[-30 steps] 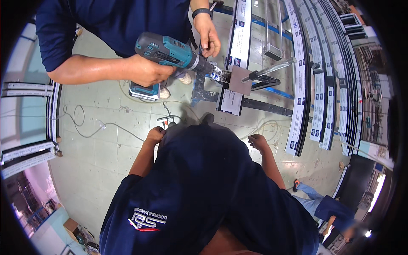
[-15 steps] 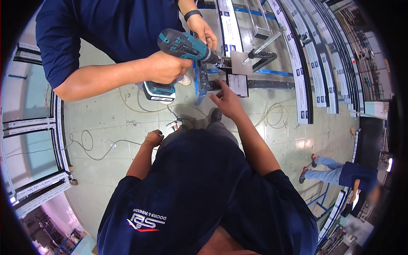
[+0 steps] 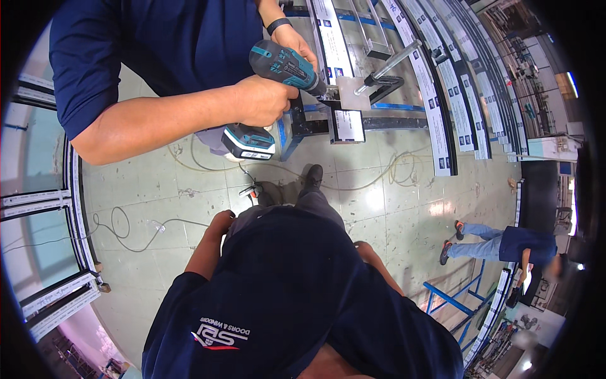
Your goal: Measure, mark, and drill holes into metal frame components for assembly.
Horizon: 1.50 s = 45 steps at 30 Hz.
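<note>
My left hand (image 3: pixel 222 222) hangs beside my left thigh, fingers curled, with a small dark patch at the fingertips that I cannot make out. My right hand (image 3: pixel 364 250) is down against my right side, its fingers mostly hidden. Across from me a co-worker's hand (image 3: pixel 268 100) grips a teal and black cordless drill (image 3: pixel 287 66). Its tip meets the end of a profile held by a clamp (image 3: pixel 385 72) with a pale square plate (image 3: pixel 353 93). The co-worker's other hand (image 3: pixel 295 45) rests near that profile. Below the plate shows a white-filmed profile end (image 3: pixel 347 126).
Long film-covered profiles (image 3: pixel 435 107) lie on a blue and black frame stand (image 3: pixel 404 120) at the far right. Hose and cable (image 3: pixel 129 230) trail over the tiled floor. Window frames (image 3: pixel 38 199) stand at the left. Another person (image 3: pixel 499 243) is at the right, near a blue rack (image 3: pixel 451 300).
My right hand has drawn back from the profile end beneath the drill and dropped to my side. My left hand has shifted slightly lower. The co-worker keeps the drill at the profile.
</note>
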### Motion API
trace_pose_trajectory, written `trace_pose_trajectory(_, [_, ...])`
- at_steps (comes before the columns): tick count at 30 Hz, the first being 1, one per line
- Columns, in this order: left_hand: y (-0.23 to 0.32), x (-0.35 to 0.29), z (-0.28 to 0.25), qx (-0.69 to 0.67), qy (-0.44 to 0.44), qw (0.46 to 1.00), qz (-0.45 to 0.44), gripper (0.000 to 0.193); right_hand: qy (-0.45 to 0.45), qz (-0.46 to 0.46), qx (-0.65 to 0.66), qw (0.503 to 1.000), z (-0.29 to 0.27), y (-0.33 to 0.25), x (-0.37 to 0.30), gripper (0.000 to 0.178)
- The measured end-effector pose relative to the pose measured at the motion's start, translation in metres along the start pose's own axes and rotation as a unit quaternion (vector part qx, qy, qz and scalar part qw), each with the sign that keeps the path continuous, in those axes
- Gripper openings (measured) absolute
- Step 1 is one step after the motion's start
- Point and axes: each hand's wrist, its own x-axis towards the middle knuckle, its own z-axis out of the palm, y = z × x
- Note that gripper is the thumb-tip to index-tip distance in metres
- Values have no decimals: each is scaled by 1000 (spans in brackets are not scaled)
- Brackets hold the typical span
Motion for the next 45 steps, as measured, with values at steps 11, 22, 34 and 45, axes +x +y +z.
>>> trace_pose_trajectory(11, [15,28,-13,45,-25,998,31,58,119,-41,265,956,-32,-55,2,61])
trace_pose_trajectory(22, [16,26,-13,53,-29,998,15,56,87,-13,193,977,-18,-38,-16,64])
trace_pose_trajectory(34, [20,29,-9,60,-26,997,34,55,102,-10,206,973,-22,-38,-18,62])
trace_pose_trajectory(45, [126,27,-89,-640,149,746,108,23,146,-87,207,963,-61,-64,21,54])
